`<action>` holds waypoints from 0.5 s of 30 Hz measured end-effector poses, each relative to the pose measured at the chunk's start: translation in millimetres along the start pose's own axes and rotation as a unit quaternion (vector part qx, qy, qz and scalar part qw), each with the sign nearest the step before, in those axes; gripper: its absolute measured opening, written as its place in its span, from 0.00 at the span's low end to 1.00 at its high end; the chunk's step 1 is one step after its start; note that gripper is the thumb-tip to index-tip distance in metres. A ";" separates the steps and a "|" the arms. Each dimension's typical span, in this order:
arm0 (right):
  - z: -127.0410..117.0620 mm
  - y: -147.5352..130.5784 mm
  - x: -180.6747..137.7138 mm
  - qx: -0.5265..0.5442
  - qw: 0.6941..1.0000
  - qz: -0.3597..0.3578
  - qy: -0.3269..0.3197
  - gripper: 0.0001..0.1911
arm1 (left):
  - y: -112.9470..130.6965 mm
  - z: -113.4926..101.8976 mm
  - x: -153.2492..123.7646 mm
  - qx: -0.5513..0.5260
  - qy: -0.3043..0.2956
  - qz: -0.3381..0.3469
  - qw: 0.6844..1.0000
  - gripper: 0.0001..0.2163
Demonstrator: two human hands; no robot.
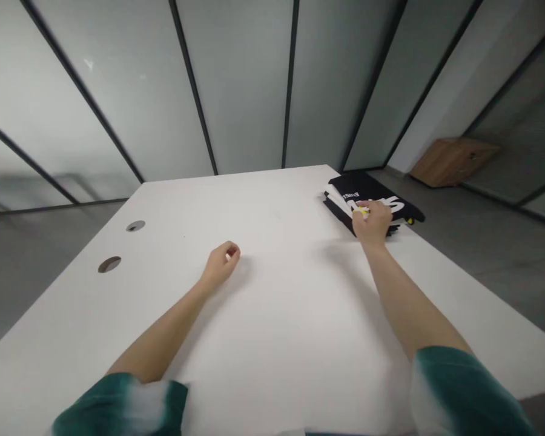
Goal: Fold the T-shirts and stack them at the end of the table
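A folded black garment (361, 186) with white lettering and white layers along its edge lies at the far right corner of the white table (272, 209). My right hand (370, 221) rests on this stack, its fingers pinched around a small yellow piece (362, 211), which is mostly hidden by them. My left hand (221, 264) lies on the bare tabletop, well to the left of the stack. Its fingers are curled closed and hold nothing. Green-and-white sleeves (463, 390) cover both my upper arms.
Two round cable holes (109, 264) (135, 226) pierce the table's left side. Frosted glass partitions (240, 79) with dark frames stand behind the table. A wooden cabinet (452, 161) sits on the grey floor (495, 260) beyond the right edge.
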State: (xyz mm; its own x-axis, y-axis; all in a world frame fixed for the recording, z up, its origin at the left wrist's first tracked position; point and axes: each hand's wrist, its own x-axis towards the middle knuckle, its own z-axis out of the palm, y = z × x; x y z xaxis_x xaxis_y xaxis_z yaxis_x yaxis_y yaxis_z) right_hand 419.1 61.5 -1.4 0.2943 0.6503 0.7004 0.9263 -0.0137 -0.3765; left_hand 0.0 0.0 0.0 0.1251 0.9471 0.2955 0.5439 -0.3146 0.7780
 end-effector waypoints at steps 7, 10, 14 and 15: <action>-5.7 46.4 14.9 -0.177 0.971 -0.048 -0.152 0.29 | -58.8 9.4 -1.9 0.086 -0.025 -0.038 0.995 0.10; -5.5 47.2 29.5 -0.167 0.969 -0.003 -0.184 0.26 | -54.4 9.7 -0.4 0.103 -0.048 -0.026 0.993 0.10; -6.8 23.9 57.7 -0.129 0.979 0.130 -0.090 0.26 | -56.8 11.0 1.3 0.099 -0.038 -0.028 0.994 0.10; -7.1 12.0 61.5 -0.105 0.984 0.135 -0.057 0.27 | -58.4 11.4 1.6 0.097 -0.038 -0.028 0.994 0.10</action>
State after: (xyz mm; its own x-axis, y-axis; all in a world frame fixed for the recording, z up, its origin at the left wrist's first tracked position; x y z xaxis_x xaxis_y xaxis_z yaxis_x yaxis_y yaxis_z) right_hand 449.9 96.0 41.5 0.5196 0.6818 0.5150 0.8494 -0.3467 -0.3979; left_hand -22.1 20.7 -51.3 0.1485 0.9671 0.2065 0.7007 -0.2502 0.6681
